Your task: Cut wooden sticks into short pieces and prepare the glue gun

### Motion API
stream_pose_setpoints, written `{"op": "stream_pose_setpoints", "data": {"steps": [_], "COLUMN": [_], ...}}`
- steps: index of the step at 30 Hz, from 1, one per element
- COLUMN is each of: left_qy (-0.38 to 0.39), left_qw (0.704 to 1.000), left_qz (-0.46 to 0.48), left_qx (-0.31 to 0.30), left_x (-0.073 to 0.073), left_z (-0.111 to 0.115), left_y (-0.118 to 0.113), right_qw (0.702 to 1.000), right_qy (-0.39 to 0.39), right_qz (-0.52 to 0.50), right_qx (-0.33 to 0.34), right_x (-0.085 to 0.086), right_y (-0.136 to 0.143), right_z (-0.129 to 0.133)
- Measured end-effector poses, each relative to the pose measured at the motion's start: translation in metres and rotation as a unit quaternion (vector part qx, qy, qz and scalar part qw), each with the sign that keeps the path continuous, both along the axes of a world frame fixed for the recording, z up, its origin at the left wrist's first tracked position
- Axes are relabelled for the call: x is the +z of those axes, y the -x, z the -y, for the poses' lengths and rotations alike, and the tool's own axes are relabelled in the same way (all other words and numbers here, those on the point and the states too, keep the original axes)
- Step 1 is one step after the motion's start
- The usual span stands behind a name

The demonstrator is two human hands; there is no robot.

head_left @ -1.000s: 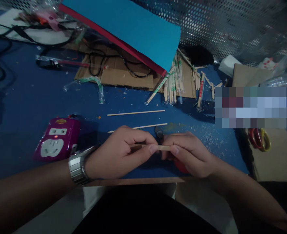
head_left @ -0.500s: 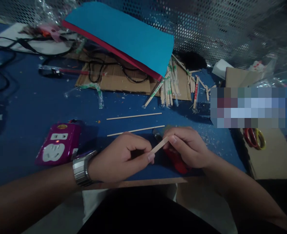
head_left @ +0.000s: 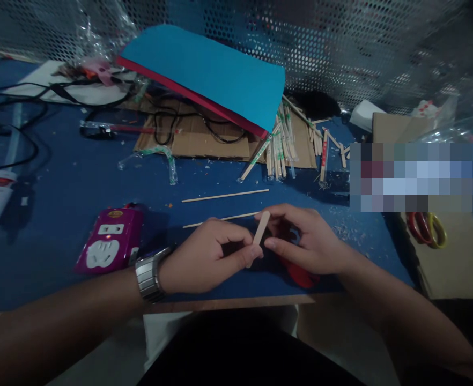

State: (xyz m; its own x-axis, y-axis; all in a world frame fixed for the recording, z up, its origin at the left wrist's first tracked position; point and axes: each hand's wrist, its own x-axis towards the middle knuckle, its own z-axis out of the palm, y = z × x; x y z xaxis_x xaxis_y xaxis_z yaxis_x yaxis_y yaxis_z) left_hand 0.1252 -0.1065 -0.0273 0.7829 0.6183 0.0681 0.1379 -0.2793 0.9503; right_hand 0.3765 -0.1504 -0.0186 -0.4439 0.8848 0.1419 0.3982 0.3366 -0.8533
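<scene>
Between the thumb and fingers of my left hand [head_left: 212, 254], a short wooden craft stick [head_left: 261, 228] is pinched, its rounded end tilted up. My right hand [head_left: 309, 241] is just right of the stick, thumb and forefinger parted around its upper part; whether a fingertip touches it I cannot tell. Partly hidden under my right hand lies a red object [head_left: 303, 276], its kind unclear. Beyond my hands, a thin wooden rod [head_left: 225, 195] lies on the blue tabletop, and a second thin rod [head_left: 236, 217] is nearer, partly covered by my left hand.
A purple power socket [head_left: 110, 238] sits left of my wrist. Blue foam sheet [head_left: 208, 75] and cardboard [head_left: 208, 145] lie at the back, beside wrapped craft sticks [head_left: 279, 150]. Black cables [head_left: 55, 88] run across the left. Red and yellow rings [head_left: 425, 229] rest on cardboard at right.
My right thumb and forefinger have let go of the craft stick and parted. The stick, still in my left hand, has swung more upright. The view has shifted slightly left.
</scene>
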Motion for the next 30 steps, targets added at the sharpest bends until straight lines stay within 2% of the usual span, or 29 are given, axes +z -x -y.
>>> {"op": "stream_pose_setpoints", "data": {"steps": [3,5,9,12,16,24,27,30], "left_qy": [-0.01,-0.002,0.012,0.02,0.032,0.038,0.024,-0.044], "left_qw": [1.0,0.999,0.999,0.998,0.997,0.997,0.997,0.997], "left_qz": [-0.024,-0.034,-0.035,-0.036,-0.027,-0.009,-0.026,-0.043], "left_qx": [-0.017,-0.023,-0.04,-0.053,-0.059,-0.066,-0.062,-0.042], "left_x": [0.0,0.0,-0.001,-0.002,-0.002,-0.001,-0.002,-0.003], "left_z": [0.0,0.0,0.001,0.001,0.002,0.002,0.002,0.002], "left_y": [0.001,0.001,0.001,0.0,-0.001,-0.003,-0.002,-0.001], "right_qw": [0.998,0.996,0.992,0.992,0.992,0.989,0.988,0.987], "right_qy": [0.006,-0.03,-0.111,-0.117,-0.121,-0.144,-0.153,-0.16], "right_qz": [-0.067,-0.079,-0.059,-0.038,-0.013,0.028,0.028,0.028], "right_qx": [0.004,0.008,-0.013,-0.033,-0.015,-0.031,-0.023,0.003], "right_x": [-0.007,-0.008,-0.003,0.0,0.0,-0.002,-0.001,0.001], "right_y": [0.003,0.004,0.003,0.001,-0.001,0.0,-0.002,-0.006], "right_z": [0.002,0.002,0.0,-0.002,-0.003,-0.003,-0.004,-0.006]}}
